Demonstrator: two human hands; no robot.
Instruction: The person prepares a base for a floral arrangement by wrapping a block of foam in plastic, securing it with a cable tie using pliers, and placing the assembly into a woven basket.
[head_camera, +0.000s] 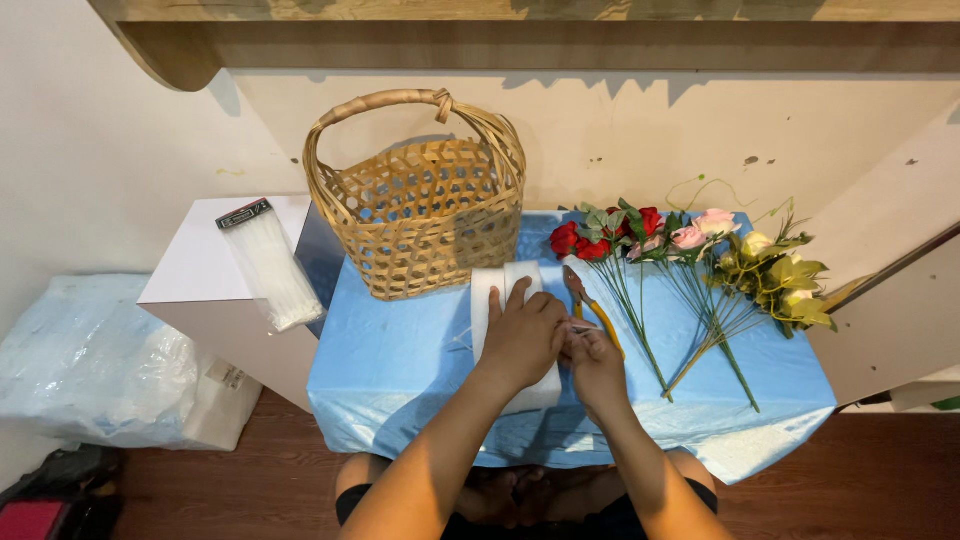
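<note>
While both hands work at the middle of the small table, the entries run as follows.

Left hand (522, 338): fingers laid flat and close together, pressing down on the white foam block (510, 290); nothing pinched.
Right hand (596, 362): fingers curled inward beside the block's right edge, seemingly nipping something small and pale; whether they fully close on it I cannot tell.
White foam block: lies lengthwise on the blue table cover (400, 370), its near end close to the front edge, its far end just short of the woven basket (420, 215).
Yellow-handled pliers (590, 305): lie just beside the right hand, jaws pointing away from the person.
Risk, block: light foam could skid or tip off the near edge if the pressing hand lifts.
Risk, pliers: a sideways sweep of the right hand could knock them into the stems.
Artificial flowers (690, 250): fanned out at the right, stems reaching toward the front right corner; easily dragged off with the loose cover.
Open room: bare cover at front left, between basket and edge.
Edges: table is narrow; a lower white cabinet (190, 270) with a packet of white cable ties (268, 262) stands at left, a drop to the floor in front.
</note>
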